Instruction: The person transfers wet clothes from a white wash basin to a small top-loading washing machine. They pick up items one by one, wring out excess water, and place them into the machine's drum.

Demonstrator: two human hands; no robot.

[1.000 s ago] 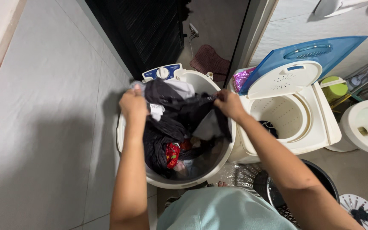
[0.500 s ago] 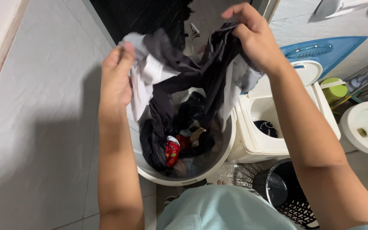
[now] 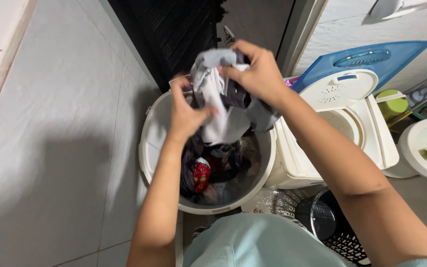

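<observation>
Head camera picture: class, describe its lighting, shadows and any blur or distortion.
Head view: soft, even light; a broad dark shadow lies on the grey floor at left. The left hand and right hand, bunching a grey and black garment above the wash tub, look slightly motion-blurred. Wide-angle lens stretches the forearms near the lower edge.

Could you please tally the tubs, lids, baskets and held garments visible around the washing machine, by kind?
Washer tubs: 2 – wash tub, spin tub
Lids: 2 – blue lid, cream lid
Black laundry baskets: 1 – black basket
Garments held: 1 – grey-and-black garment, gripped by the left hand and right hand
Total: 6
</observation>
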